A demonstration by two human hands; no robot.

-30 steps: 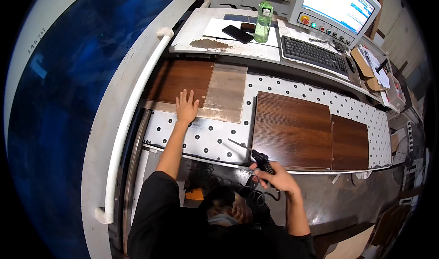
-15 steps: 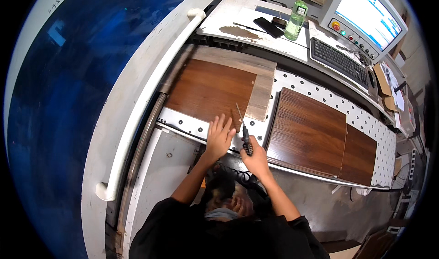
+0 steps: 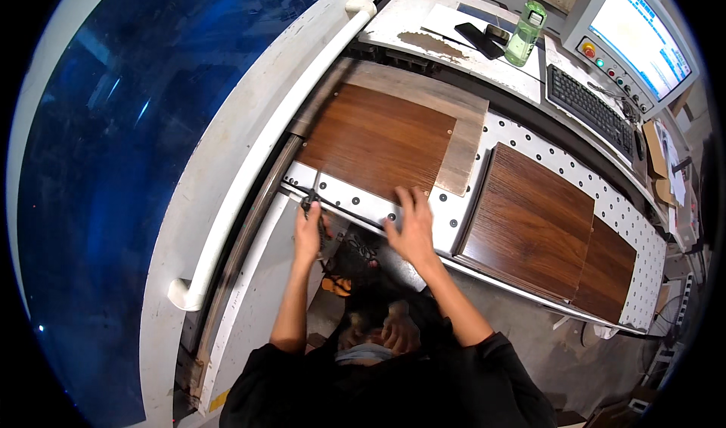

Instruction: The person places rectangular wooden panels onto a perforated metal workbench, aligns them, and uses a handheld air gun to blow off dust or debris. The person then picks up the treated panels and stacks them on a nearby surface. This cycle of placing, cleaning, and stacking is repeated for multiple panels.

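My left hand [image 3: 306, 233] is closed around a black air blow gun [image 3: 310, 198] with a thin nozzle, at the front edge of the machine bed. The nozzle points away from me, by the near left corner of a reddish-brown wood-grain board [image 3: 382, 142]. My right hand [image 3: 413, 230] is open, fingers spread, with its fingertips at that board's near right corner. Under the board lies a larger greyish-brown panel [image 3: 463, 152], showing along the far and right sides. Small round holes show near the board's corners.
More dark brown boards [image 3: 529, 216] lie to the right on the white dotted bed [image 3: 643, 284]. A white rail [image 3: 257, 148] and a blue window stand at the left. Behind are a green bottle [image 3: 525, 35], phone [image 3: 479, 41], keyboard [image 3: 590, 110] and monitor [image 3: 643, 38].
The air blow gun has passed from my right hand to my left, which has moved left to the bed's front edge. My right hand now rests open at the board's corner. The view has shifted.
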